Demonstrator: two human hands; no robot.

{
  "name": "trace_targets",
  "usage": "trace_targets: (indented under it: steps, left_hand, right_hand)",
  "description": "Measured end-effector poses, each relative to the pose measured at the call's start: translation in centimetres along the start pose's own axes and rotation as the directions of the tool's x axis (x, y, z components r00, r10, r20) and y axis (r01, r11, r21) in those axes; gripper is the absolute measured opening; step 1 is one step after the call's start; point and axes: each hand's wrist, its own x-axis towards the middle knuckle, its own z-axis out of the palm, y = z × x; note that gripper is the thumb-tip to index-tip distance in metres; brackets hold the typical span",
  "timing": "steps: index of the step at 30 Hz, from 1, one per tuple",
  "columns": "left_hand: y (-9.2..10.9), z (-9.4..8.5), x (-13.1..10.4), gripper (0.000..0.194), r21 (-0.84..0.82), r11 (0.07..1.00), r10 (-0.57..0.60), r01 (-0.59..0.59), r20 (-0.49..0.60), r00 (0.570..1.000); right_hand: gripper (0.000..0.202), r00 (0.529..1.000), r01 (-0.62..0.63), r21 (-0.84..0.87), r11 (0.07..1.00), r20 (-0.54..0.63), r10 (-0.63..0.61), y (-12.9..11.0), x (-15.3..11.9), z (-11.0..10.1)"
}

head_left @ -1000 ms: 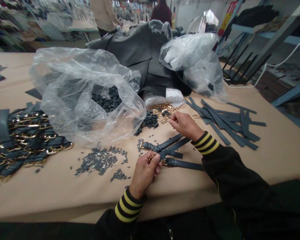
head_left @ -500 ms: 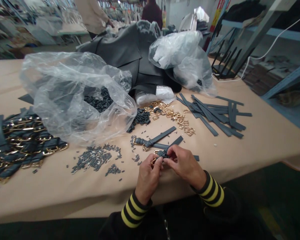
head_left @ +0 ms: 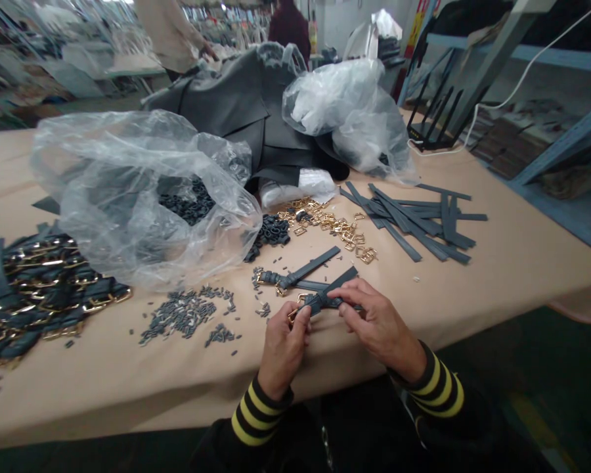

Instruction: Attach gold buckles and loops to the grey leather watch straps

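My left hand [head_left: 283, 345] pinches the buckle end of a dark grey strap [head_left: 319, 303] between thumb and fingers, just above the table's near edge. A gold buckle [head_left: 292, 315] shows at its fingertips. My right hand [head_left: 384, 332] is closed on the same strap farther right, its thumb and index finger at the band; the fingertips partly hide it. Just beyond the hands lie more grey straps [head_left: 305, 267] with gold buckles attached. Small grey pieces [head_left: 182, 314] are scattered left of my left hand.
Loose gold buckles [head_left: 345, 228] and dark loops [head_left: 274, 231] lie beyond the hands. Flat grey strips [head_left: 408, 226] are piled at right, finished-looking buckled straps [head_left: 44, 282] at left. Clear plastic bags [head_left: 128, 157] and dark sheets [head_left: 226, 98] stand behind, near a router [head_left: 431, 135]. Two people are in the background.
My right hand has moved right, away from my left, along the strap. More of the strap now shows between the hands. My left hand has shifted slightly left with the buckle end.
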Motion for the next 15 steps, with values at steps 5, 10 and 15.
trace_targets:
  steps: [5,10,15]
  left_hand:
    - [0.0,0.3,-0.2,0.023,-0.001,1.0,0.006,-0.006,-0.019,1.0]
    - [0.4,0.4,-0.7,0.024,0.017,0.998,0.056,-0.056,0.0,0.998]
    - [0.5,0.4,-0.8,0.024,-0.002,0.998,0.064,-0.064,0.028,0.998]
  right_hand:
    - [0.022,0.99,-0.139,0.16,0.977,0.05,0.132,0.7,-0.3,1.5]
    - [0.016,0.983,-0.181,0.238,0.954,0.018,0.182,1.0,-0.1,2.2]
    - [0.017,0.988,-0.153,0.229,0.961,0.006,0.155,0.7,0.0,1.8]
